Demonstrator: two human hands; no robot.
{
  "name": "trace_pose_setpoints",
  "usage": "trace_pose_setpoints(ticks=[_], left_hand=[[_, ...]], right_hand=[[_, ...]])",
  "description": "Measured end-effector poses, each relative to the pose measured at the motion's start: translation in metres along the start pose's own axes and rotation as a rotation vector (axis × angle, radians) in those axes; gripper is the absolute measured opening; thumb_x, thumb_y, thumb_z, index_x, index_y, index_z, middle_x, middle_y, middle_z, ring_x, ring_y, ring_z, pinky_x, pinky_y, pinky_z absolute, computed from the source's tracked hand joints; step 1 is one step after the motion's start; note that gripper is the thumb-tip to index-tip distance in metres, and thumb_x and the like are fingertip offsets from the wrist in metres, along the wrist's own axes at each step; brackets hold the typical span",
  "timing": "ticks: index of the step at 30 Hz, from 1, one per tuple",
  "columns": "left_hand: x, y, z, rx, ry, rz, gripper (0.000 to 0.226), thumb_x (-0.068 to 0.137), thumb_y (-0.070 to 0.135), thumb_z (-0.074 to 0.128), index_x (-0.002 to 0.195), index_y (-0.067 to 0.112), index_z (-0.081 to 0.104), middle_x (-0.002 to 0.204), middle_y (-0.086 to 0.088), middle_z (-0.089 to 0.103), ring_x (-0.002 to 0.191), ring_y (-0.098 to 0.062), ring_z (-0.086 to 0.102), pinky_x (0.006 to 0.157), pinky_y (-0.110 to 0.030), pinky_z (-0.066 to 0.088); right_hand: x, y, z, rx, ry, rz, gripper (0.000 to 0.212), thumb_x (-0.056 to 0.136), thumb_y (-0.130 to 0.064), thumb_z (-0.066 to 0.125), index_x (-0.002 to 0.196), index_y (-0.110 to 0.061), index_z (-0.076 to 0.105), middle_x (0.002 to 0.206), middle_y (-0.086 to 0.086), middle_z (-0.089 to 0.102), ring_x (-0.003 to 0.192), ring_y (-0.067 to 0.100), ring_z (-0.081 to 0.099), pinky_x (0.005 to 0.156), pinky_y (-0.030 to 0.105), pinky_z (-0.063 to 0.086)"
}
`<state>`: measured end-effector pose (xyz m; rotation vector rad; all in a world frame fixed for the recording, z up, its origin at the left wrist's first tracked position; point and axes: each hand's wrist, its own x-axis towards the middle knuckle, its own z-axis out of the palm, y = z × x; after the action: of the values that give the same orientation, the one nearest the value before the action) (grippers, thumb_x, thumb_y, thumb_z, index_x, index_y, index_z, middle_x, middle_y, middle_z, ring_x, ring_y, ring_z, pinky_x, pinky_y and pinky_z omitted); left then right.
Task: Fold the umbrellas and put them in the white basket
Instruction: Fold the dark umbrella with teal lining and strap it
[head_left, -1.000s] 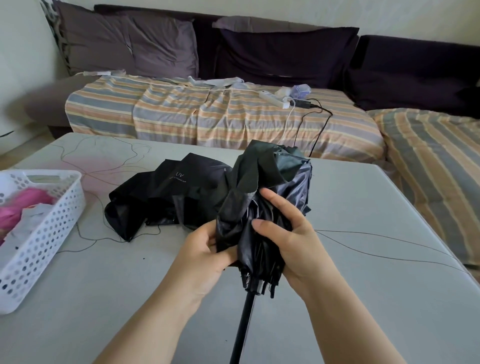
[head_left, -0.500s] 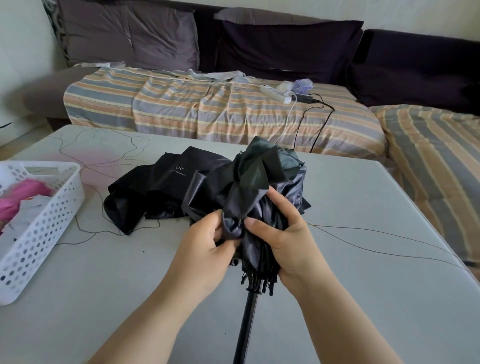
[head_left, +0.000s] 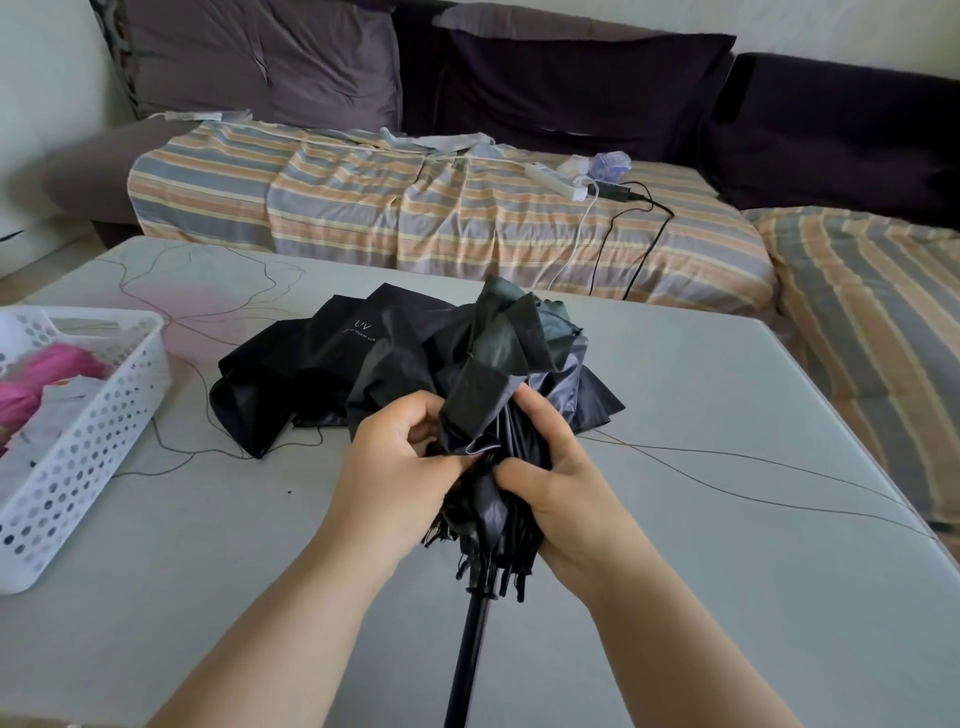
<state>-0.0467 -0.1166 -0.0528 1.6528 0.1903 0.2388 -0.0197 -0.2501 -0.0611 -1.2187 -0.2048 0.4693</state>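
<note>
The black umbrella (head_left: 498, 374) looks crumpled and bunched up; your left hand (head_left: 400, 467) and right hand (head_left: 556, 483) both squeeze its cloth with curled fingers

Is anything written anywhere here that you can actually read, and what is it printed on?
"UV": small pale letters on the black umbrella lying on the table.
Under it runs a second, smaller printed line, too small and blurred to read.
No other text shows on the white basket, on the umbrella being gathered, or on the sofa cover.
</note>
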Motion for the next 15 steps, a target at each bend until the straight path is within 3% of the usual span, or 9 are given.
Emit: trace_pose_setpoints(ticks=[8,11,15], left_hand=[[0.001,0.007,-0.003,0.043,-0.086,0.022,0.032,0.07,-0.008,0.069,0.074,0.023,0.068,0.073,0.001,0.072,0.069,-0.013,0.068,0.062,-0.028,0.054],[0.003,0.006,-0.005,0.048,-0.111,-0.019,0.027,0.076,-0.005,0.067,0.081,0.022,0.069,0.077,0.0,0.073,0.076,-0.015,0.07,0.072,-0.031,0.057],[0.004,0.0,-0.004,-0.063,-0.154,-0.175,0.025,0.092,0.005,0.051,0.099,0.024,0.066,0.087,0.003,0.074,0.086,-0.013,0.07,0.078,-0.032,0.053]], right_hand=[[0.0,-0.002,-0.005,0.09,-0.228,0.043,0.08,0.065,0.007,0.061,0.135,-0.029,0.046,0.106,0.01,0.067,0.094,0.025,0.064,0.085,0.039,0.054],[-0.001,0.002,0.005,0.086,-0.113,0.032,0.075,0.064,0.003,0.081,0.127,-0.024,0.051,0.109,0.011,0.07,0.099,0.026,0.068,0.087,0.038,0.055],[0.003,0.008,0.008,0.138,0.121,-0.011,0.049,0.069,0.0,0.074,0.11,-0.018,0.055,0.093,0.008,0.072,0.083,0.026,0.071,0.071,0.038,0.059]])
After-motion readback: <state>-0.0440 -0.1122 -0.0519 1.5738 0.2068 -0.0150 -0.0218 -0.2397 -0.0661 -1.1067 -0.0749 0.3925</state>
